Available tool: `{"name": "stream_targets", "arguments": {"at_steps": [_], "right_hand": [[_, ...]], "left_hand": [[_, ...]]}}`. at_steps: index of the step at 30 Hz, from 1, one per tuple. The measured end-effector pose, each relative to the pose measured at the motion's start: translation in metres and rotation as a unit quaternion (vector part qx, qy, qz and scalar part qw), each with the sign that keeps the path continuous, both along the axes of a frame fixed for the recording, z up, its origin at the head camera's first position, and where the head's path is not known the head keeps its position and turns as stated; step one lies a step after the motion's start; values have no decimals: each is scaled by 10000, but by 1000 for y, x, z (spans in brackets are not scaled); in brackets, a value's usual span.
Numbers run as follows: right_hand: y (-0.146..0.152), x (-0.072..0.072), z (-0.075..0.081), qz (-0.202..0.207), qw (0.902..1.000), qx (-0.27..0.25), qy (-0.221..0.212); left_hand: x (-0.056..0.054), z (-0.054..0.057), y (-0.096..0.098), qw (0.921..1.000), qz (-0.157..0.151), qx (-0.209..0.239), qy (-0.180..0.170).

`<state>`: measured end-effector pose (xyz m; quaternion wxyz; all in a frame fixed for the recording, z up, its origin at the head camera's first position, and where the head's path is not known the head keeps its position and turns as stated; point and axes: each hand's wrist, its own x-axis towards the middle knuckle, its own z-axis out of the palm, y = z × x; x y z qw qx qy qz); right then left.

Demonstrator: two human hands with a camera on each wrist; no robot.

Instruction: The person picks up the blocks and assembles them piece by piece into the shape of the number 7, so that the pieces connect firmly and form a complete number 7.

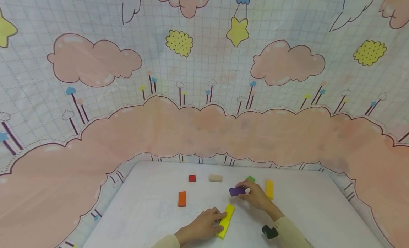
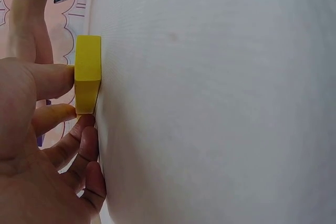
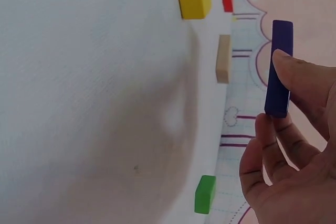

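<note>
Your left hand [image 1: 204, 224] pinches a yellow block [image 1: 226, 223] on the surface [image 1: 137, 201], an orange block [image 1: 182, 199] at its ten o'clock. Toward one o'clock, your right hand [image 1: 257, 197] grips a purple block [image 1: 236, 192].

The white table [image 1: 137, 205] is dotted here: red block [image 1: 192, 178], beige block [image 1: 215, 178], green block [image 1: 251, 178], orange block [image 1: 182, 199], amber block [image 1: 270, 189] and yellow strip [image 1: 229, 210]!

Low in the head view, the purple block [image 1: 236, 191] and yellow block [image 1: 226, 222] are looking smooth and matt, the beige block [image 1: 215, 178] is resembling bare wood; above, the backdrop [image 1: 204, 130] is resembling printed cloth.
</note>
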<state>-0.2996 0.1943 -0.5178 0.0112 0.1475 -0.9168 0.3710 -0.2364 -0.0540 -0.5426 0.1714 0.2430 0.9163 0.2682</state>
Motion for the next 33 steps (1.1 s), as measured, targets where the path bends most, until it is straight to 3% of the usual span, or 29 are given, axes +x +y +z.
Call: {"name": "stream_targets", "arguments": {"at_steps": [19, 33], "right_hand": [[13, -9, -3, 854, 9956, 372, -35], [19, -15, -11, 1541, 9857, 656, -190]], "left_hand": [[-3, 1, -2, 10000, -28, -2, 8], [0, 1, -1, 10000, -1, -14, 15]]}}
